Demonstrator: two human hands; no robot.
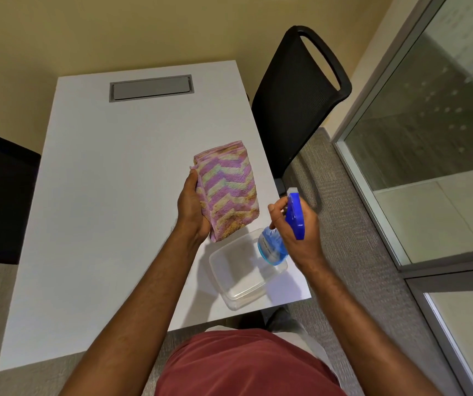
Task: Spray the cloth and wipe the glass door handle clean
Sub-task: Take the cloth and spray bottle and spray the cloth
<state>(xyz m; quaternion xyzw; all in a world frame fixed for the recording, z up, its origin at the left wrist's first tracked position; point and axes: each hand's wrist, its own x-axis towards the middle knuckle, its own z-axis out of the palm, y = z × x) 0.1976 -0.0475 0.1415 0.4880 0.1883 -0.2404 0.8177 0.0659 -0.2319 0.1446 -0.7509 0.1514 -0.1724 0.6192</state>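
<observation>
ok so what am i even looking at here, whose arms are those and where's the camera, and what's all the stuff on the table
There is no machine here: these are a person's two bare arms, seen from a wide-angle camera worn on their head, looking forward and down. That is why the red shirt fills the bottom edge and the room looks bent.

The left hand grips a folded pink-and-yellow zigzag cloth, held up above the white rectangular table. The right hand holds a blue plastic spray bottle, with a finger by the trigger and the nozzle turned toward the cloth.

On the table lie a clear plastic tub and, at the far end, a grey metal cable hatch. A black mesh chair stands beside it, and a glass wall is on the right.
</observation>
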